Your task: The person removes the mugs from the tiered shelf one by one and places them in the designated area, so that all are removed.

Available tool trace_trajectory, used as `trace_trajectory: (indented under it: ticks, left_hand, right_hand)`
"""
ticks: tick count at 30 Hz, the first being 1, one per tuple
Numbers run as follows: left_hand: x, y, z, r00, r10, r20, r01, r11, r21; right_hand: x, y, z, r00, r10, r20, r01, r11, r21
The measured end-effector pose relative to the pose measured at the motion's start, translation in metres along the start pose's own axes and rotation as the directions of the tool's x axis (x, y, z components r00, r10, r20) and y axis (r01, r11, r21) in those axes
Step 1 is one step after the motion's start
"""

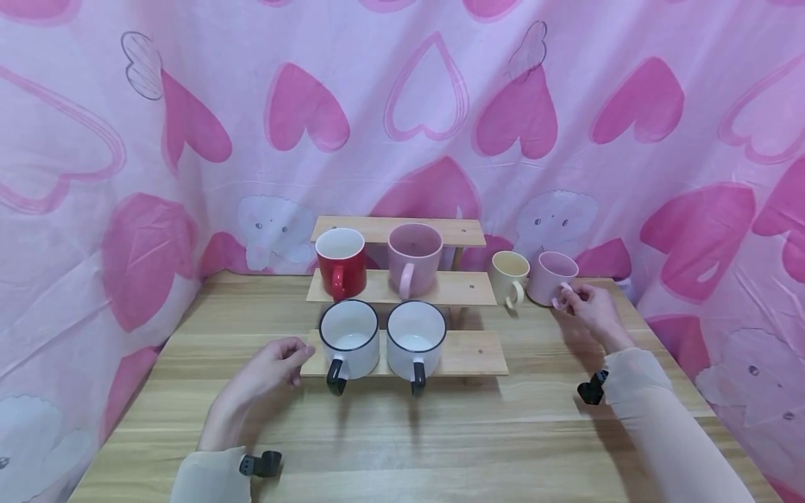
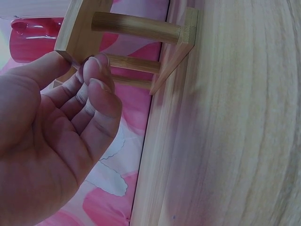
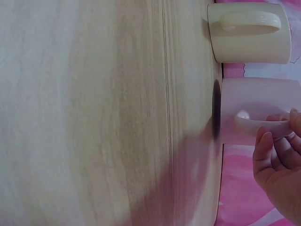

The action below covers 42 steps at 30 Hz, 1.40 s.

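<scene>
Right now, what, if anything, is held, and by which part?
The right grip pinches the rightmost pink cylindrical mug by its handle; the left grip pinches the tiered light wood stand by its lowest board's left end.

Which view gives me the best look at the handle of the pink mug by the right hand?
The right wrist view: it shows the pink mug and its handle up close, gripped near the top by the right hand. The head view shows the handle smaller and partly covered; the left wrist view doesn't show it.

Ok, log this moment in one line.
right hand: pinching small pink mug by handle; left hand: pinching front shelf; white mugs: on front shelf
</scene>
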<state>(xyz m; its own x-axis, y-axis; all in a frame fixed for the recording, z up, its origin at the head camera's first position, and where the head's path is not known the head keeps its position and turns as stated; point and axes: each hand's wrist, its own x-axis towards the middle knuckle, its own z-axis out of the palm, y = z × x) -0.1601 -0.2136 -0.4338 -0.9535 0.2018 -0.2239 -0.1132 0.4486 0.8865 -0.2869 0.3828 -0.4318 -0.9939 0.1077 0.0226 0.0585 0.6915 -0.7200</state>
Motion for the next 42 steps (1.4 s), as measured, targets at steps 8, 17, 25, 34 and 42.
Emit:
trace_trajectory:
  ticks: [8,17,25,34,42]
  left_hand:
    - [0.001,0.001,0.000,1.000,0.027,-0.008,-0.027,0.999,0.032]
    - [0.001,0.000,0.000,1.000,0.023,-0.004,-0.023,1.000,0.015]
    - [0.000,0.000,0.001,1.000,0.010,-0.010,-0.010,0.999,0.040]
    - [-0.002,0.000,0.001,0.999,-0.036,-0.006,0.036,0.999,0.002]
    - [-0.001,0.000,0.000,1.000,-0.004,-0.006,0.004,1.000,0.011]
  right_hand:
    - [-0.001,0.002,0.002,0.999,0.030,0.018,-0.030,0.999,0.033]
    - [-0.002,0.003,0.006,1.000,0.003,0.015,-0.003,1.000,0.000]
    - [-0.005,0.001,0.006,0.996,0.075,0.057,-0.079,0.995,0.058]
    - [-0.007,0.003,0.008,0.996,0.084,0.042,-0.087,0.994,0.066]
    - [-0.012,-0.001,0.009,0.997,0.067,0.036,-0.071,0.993,0.093]
